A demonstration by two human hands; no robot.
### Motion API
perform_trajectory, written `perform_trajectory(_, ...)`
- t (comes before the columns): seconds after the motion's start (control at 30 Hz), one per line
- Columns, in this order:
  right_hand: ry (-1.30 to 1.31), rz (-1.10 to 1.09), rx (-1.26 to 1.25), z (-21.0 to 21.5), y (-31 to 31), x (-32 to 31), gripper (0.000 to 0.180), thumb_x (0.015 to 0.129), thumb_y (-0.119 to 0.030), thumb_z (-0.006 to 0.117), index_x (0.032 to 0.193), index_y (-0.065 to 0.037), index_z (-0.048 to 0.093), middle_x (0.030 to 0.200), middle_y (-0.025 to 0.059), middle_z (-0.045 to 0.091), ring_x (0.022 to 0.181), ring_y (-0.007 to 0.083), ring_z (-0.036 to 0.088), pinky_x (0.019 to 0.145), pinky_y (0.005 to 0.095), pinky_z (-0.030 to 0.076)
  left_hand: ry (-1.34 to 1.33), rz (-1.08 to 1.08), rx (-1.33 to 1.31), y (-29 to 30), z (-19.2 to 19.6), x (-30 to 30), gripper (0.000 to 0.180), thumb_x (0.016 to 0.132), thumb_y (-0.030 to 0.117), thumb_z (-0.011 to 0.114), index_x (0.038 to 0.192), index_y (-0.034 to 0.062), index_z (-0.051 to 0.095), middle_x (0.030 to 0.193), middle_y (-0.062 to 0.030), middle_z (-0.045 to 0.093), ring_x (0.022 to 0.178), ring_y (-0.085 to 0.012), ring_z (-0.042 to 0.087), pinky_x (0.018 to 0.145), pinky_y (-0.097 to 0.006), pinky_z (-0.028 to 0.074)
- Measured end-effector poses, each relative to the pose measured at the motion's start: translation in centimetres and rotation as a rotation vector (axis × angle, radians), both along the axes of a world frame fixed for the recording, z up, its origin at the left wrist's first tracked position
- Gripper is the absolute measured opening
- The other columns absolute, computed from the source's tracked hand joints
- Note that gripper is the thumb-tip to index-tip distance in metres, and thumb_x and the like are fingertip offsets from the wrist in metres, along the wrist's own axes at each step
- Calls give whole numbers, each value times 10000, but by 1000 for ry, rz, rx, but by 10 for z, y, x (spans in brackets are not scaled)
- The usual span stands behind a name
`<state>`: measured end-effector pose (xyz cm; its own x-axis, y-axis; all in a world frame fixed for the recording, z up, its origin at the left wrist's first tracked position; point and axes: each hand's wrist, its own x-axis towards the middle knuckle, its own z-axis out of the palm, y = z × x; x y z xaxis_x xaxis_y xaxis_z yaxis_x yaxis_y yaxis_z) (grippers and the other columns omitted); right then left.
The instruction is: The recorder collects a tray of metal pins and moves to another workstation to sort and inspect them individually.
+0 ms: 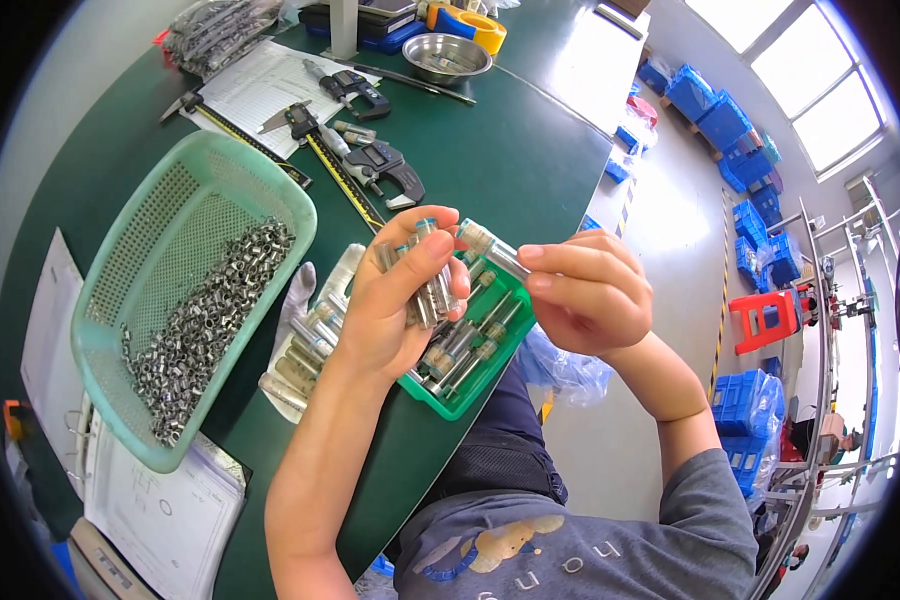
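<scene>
My left hand (375, 325) is closed around several small clear tubes (432, 285), some with blue ends and with shiny metal inside. Between thumb and fingers of my right hand (592, 290) is a single clear tube (492, 247), its pale end pointing toward the left hand. Both hands are above a green plastic tray (458, 405) at the table edge, which holds more tubes and metal pins. Beside the left wrist, several tubes (312, 340) lie on a white glove (295, 300). The palm hides part of the held bunch.
A pale green basket (97, 350) of small metal rings stands at the left. Beyond the hands lie a digital caliper (342, 180), two micrometers (385, 165), papers (255, 90) and a metal bowl (447, 55). An open binder (160, 510) lies near left. A plastic bag (570, 365) hangs beside the tray.
</scene>
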<state>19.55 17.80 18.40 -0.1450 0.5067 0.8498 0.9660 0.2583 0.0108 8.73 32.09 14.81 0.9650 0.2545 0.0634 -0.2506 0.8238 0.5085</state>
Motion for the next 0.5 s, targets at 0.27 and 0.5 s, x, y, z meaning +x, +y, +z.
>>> perform_trajectory(0.27,-104,6,-17,-6,2,0,206,620,-28,650,818,-53,601,899,73,619,607,134,556,532,232,432,-7,-1,9,0,0,1,237,809,132,557,1005,18,487,674,-62,546,576,-114,545,442,-236,429)
perform_trajectory(0.5,-115,10,-23,-12,3,-4,184,622,-34,643,800,-55,601,894,69,614,596,137,555,522,240,431,-24,-24,4,1,-6,-1,250,808,135,557,1013,16,479,707,-76,559,575,-116,540,448,-232,430)
